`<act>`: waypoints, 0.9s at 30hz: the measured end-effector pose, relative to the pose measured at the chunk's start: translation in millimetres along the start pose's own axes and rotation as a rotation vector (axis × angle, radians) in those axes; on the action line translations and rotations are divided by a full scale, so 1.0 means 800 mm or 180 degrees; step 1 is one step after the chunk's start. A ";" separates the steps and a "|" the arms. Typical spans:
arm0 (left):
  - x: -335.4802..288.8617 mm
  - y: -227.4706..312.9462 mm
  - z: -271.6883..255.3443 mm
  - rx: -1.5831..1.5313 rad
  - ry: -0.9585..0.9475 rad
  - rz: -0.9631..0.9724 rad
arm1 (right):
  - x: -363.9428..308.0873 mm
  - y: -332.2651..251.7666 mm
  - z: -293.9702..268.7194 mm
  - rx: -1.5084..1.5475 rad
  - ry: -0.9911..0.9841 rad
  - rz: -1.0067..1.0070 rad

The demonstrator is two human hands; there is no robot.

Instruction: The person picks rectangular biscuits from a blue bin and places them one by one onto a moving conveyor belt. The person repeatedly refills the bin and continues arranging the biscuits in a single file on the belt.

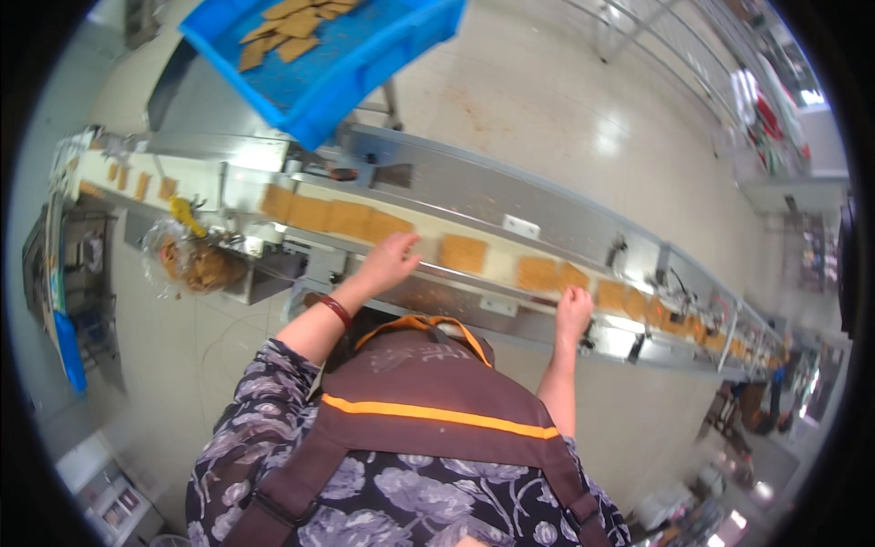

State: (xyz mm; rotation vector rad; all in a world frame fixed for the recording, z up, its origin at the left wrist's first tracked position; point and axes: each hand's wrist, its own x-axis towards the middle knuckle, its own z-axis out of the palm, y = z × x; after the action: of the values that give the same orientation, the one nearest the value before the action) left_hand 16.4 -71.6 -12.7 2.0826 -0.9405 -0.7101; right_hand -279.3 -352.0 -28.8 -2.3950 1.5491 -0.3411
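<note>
Flat square brown crackers (463, 253) lie in a line along a pale conveyor belt (426, 248) that crosses in front of me. My left hand (390, 263), with a dark red band at the wrist, hovers at the belt's near edge beside a row of touching crackers (351, 219). Its fingers are apart and hold nothing that shows. Farther right, my right hand (574, 314) has its fingers drawn together at the near edge of a tilted cracker (571, 275). That piece rests against a neighbouring cracker (538, 273); the exact grip is partly hidden by the fingers.
Beyond the belt at upper left stands a blue crate (314, 114) with loose crackers inside. A clear bag of brown pieces (202, 264) hangs at the belt's near side, by a yellow object (187, 216). Metal side rails (510, 182) border the belt. More crackers crowd its right end.
</note>
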 end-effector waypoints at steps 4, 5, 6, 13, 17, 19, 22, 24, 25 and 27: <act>-0.015 -0.008 -0.044 -0.0047 0.0337 0.0087 | 0.009 -0.054 0.015 0.0190 -0.0656 -0.0102; -0.015 -0.006 -0.061 -0.0103 0.0404 0.0022 | 0.014 -0.073 0.019 0.0551 -0.0623 -0.0194; -0.013 -0.004 -0.081 -0.0160 0.0466 -0.0041 | 0.015 -0.095 0.027 0.0912 -0.0598 -0.0283; 0.052 0.025 -0.302 -0.1078 0.2808 -0.0245 | 0.026 -0.283 0.053 0.2464 -0.1531 -0.0215; 0.133 -0.037 -0.407 -0.2290 0.3776 -0.1307 | 0.068 -0.461 0.038 0.3227 -0.2047 0.0010; 0.162 -0.073 -0.454 -0.2095 0.3338 -0.1729 | 0.094 -0.564 0.023 0.3374 -0.2129 0.0357; 0.191 -0.112 -0.495 -0.2264 0.2680 -0.1832 | 0.127 -0.666 0.042 0.3562 -0.2436 0.0407; 0.212 -0.102 -0.497 -0.2018 0.2590 -0.1575 | 0.139 -0.680 0.084 0.3261 -0.1661 0.0701; 0.208 -0.116 -0.500 -0.1976 0.2581 -0.1474 | 0.130 -0.685 0.083 0.3309 -0.1713 0.0738; 0.203 -0.138 -0.510 -0.1865 0.2582 -0.1193 | 0.133 -0.685 0.105 0.3605 -0.1680 0.0680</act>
State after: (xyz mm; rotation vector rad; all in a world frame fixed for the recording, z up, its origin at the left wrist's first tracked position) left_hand 445.6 10.0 107.3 1.7549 0.1106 -0.2104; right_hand 258.0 -226.0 88.6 -1.2764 0.9345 -0.3591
